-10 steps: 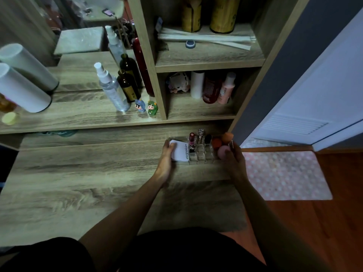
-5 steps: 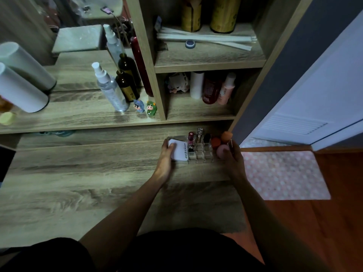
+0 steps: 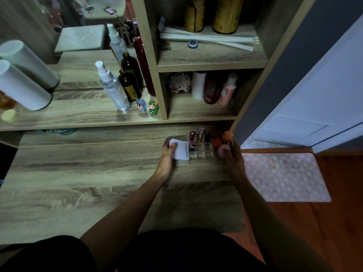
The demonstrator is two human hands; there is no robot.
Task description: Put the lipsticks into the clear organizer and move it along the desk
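The clear organizer (image 3: 201, 154) stands on the wooden desk (image 3: 78, 185) near its far right corner. Upright in its slots are a red lipstick (image 3: 192, 135), a clear-capped one (image 3: 200, 134) and a black one (image 3: 207, 138). A white box (image 3: 181, 152) fills its left section; orange and pink makeup sponges (image 3: 223, 148) fill the right. My left hand (image 3: 168, 156) grips the organizer's left end, fingers over the white box. My right hand (image 3: 231, 158) grips its right end beside the sponges.
Just behind the organizer rises a shelf unit (image 3: 163, 107). A spray bottle (image 3: 114, 89), brown bottles (image 3: 129, 85) and two small figurines (image 3: 147, 107) stand on the ledge. White cylinders (image 3: 21, 89) lie at left. The desk's right edge drops to a pink dotted mat (image 3: 284, 177).
The organizer and both hands have shifted slightly left along the desk; the grip on both ends is unchanged.
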